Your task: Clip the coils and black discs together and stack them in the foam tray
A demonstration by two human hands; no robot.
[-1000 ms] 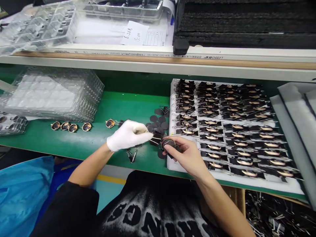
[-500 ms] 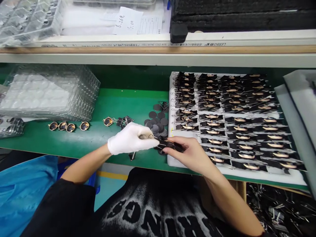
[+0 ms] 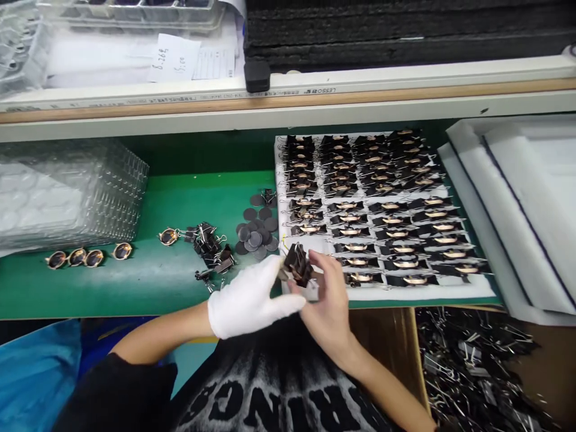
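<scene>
My left hand (image 3: 254, 297), in a white glove, and my bare right hand (image 3: 330, 300) hold a clipped piece (image 3: 297, 265) between them, made of black binder clips around something brownish. Both hands pinch it over the front left corner of the white foam tray (image 3: 303, 243). Rows of gold-rimmed pieces with black clips (image 3: 357, 262) stand in the tray. Loose black binder clips (image 3: 209, 246) lie in a pile left of my hands. Black discs (image 3: 256, 231) are scattered between the pile and the tray. One round gold-rimmed piece (image 3: 168, 236) sits beside the clips.
Several gold-rimmed pieces (image 3: 94, 258) lie at the left, before stacked clear plastic trays (image 3: 108, 192). A shelf edge (image 3: 202, 120) crosses above the green table (image 3: 148, 288). White foam sheets (image 3: 508, 180) lean at the right. A box of binder clips (image 3: 477, 366) is at the lower right.
The view has shifted right. The clipped piece has turned upright between my hands and shows more clearly. My right hand's fingers have curled up around it, and my left thumb has lowered.
</scene>
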